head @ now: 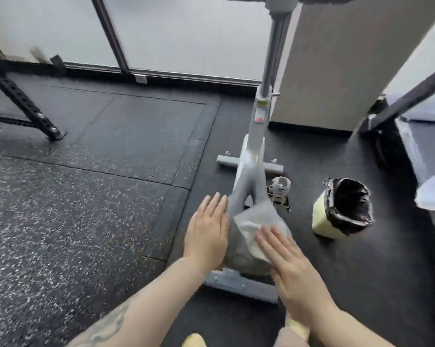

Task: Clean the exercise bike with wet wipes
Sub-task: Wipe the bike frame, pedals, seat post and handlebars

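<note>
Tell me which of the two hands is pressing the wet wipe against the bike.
The right hand: its fingers lie flat on the white wipe on the grey bike frame. The left hand rests bare on the frame's other side.

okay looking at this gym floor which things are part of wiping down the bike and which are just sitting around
Part of the job: exercise bike, wet wipe pressed flat on its grey housing by the right hand, left hand flat on the other side, lined bin.

Just around: black rack leg, floor mats.

Grey bike [249, 186], white wipe [255, 225], speckled floor [61, 221]
</note>
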